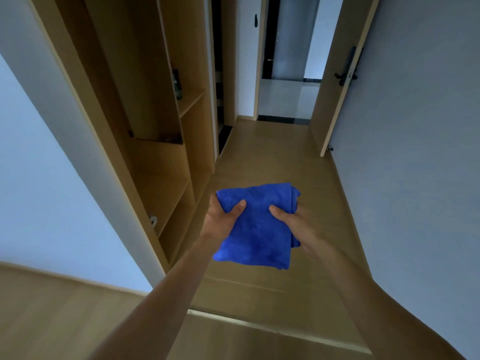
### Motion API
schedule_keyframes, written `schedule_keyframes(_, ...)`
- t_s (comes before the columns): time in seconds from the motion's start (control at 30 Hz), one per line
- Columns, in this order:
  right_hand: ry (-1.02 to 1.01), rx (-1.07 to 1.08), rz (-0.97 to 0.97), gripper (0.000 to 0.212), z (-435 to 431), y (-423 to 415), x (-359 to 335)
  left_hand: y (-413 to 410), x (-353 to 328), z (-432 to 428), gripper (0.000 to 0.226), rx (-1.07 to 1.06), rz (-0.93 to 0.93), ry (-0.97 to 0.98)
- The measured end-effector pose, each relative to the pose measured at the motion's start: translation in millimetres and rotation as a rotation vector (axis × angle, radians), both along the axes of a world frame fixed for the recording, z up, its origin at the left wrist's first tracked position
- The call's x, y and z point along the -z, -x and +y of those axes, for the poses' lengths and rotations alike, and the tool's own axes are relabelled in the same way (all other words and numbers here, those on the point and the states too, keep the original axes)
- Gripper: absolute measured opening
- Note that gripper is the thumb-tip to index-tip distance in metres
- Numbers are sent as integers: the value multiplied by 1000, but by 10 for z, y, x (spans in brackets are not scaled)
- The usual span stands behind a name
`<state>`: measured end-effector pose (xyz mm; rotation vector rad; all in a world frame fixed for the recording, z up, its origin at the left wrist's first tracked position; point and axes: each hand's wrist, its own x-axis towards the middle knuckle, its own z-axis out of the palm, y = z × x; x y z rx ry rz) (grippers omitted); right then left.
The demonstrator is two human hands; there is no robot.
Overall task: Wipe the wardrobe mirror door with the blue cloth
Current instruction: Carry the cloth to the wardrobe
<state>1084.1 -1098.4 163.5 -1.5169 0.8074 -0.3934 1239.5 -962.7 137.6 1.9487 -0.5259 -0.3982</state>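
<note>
Wood floor (272, 162) and open wardrobe (161, 152) behind folded blue cloth (255, 227).

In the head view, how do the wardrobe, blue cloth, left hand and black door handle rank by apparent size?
Largest first: wardrobe, blue cloth, left hand, black door handle. Cloth and hand are nearest the camera, which enlarges them.

Bare left forearm (161, 294), bare right forearm (363, 289), left hand (223, 216) sharp, right hand (292, 222) slightly blurred

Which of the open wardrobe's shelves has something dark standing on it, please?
The highest shelf: a dark bottle-like item stands at its back. The shelves below show no such item.
</note>
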Motion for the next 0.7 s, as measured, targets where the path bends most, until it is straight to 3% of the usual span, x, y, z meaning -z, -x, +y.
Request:
schedule_keyframes(0.13, 21, -21, 5, 14, -337, -395, 41, -353, 42, -284, 79, -52, -77, -74)
schedule_keyframes(0.4, 96, -181, -5, 22, -1436, -1272, -54, -1154, -3, -1335, 52, -157, -129, -212)
schedule_keyframes(0.5, 80, -224, -35, 20, -1811, -1550, -136, -1340, -56, -1644, 52, -184, -146, -179)
schedule_keyframes(0.6, 72, -266, -34, 18, -2132, -1794, -163, -1447, -122, -1888, 60, -215, 15, 2)
schedule_keyframes(0.7, 31, -271, -21, 12, -2376, -2006, -146, -1591, -101, -2078, 63, -230, 59, 33)
